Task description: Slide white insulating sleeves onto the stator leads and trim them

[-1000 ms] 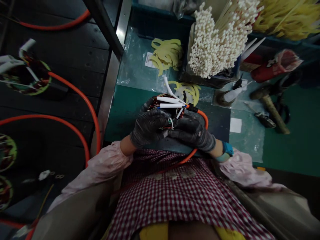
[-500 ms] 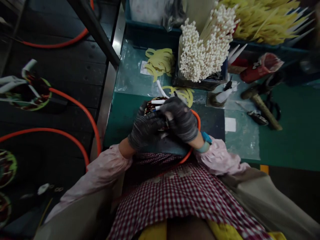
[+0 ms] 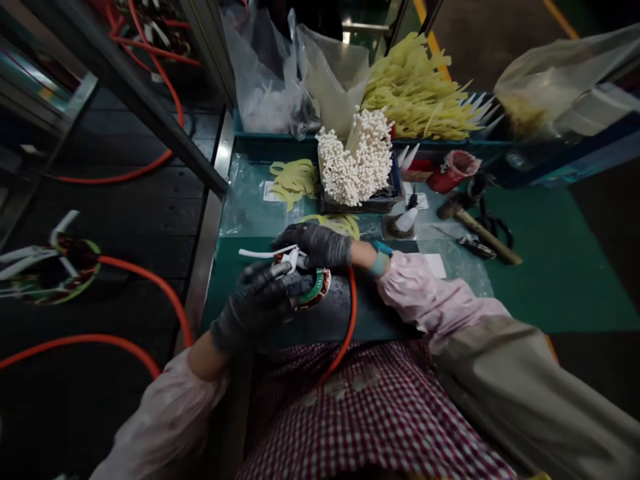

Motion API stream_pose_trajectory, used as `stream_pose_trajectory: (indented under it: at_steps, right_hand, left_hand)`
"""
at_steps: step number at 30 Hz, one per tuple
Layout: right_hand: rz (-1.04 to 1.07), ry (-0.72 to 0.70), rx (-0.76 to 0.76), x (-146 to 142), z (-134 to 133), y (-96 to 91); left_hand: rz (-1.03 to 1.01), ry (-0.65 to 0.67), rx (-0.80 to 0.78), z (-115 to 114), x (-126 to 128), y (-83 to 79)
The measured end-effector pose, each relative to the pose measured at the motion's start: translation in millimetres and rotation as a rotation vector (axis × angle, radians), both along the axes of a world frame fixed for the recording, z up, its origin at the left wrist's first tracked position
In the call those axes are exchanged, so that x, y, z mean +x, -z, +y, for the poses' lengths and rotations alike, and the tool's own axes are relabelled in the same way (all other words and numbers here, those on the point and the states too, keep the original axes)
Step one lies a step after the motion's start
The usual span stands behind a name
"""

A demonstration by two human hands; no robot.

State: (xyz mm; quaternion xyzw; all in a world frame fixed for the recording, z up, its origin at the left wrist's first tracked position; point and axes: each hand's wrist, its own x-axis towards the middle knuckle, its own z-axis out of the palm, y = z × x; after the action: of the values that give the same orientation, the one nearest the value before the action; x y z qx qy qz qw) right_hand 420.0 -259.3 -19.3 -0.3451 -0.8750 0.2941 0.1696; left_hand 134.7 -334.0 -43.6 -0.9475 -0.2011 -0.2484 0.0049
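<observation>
A ring-shaped motor stator point(image 3: 319, 289) with a green rim and copper windings rests on the dark mat in front of me. My left hand point(image 3: 260, 293), in a dark grey glove, has its fingers curled over the stator's left side, near short white sleeves point(image 3: 289, 259). Across the far side lies my right hand point(image 3: 317, 245), gloved alike, bent round the stator's upper edge. One long white sleeve point(image 3: 257, 254) sticks out to the left between the hands. An orange cable point(image 3: 353, 313) runs from beneath the right wrist toward my apron. The hands cover much of the stator.
Behind the hands stands a box of thin white sticks point(image 3: 357, 160), with yellow strips point(image 3: 295, 180) beside it. To the right lie a hammer point(image 3: 487, 233), a knife point(image 3: 467, 241) and a red container point(image 3: 453, 171). Another stator point(image 3: 75, 267) with an orange cable sits on the left.
The stator has turned, so its long white sleeve now points left. My left hand has moved left and nearer to me; my right hand now reaches across the far side. The head view has tilted up.
</observation>
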Motion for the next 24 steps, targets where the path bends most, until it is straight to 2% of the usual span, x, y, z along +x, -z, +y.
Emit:
stream_pose_trajectory:
  at_steps: [2,5,8,10,12,15,18,21,24]
  right_hand:
    - [0.046,0.138,0.122,6,-9,-0.4]
    - [0.028,0.497,0.270,32,-27,-6.1]
    - [-0.094,0.848,0.379,52,-23,-14.5]
    - [-0.166,0.973,0.400,53,-10,-17.0]
    - [-0.214,1.039,0.390,47,2,-16.4]
    - [-0.267,1.021,0.384,39,9,-14.9]
    - [-0.219,0.840,0.351,43,-1,-18.9]
    - [0.037,0.722,0.302,54,-26,-31.0]
    - [0.331,0.786,0.225,61,-66,-51.6]
  left_hand:
    - [-0.004,0.069,0.069,-1,3,-1.9]
    - [-0.040,0.005,0.050,-9,11,3.2]
    - [-0.105,-0.090,0.062,-19,22,12.7]
    - [-0.129,-0.162,0.079,-25,29,17.9]
    - [-0.133,-0.207,0.073,-30,36,21.7]
    - [-0.183,-0.305,0.081,-39,43,29.0]
    - [-0.217,-0.431,0.141,-46,44,42.5]
    - [-0.150,-0.436,0.108,-50,39,57.5]
    - [-0.055,-0.428,-0.021,-50,32,66.6]
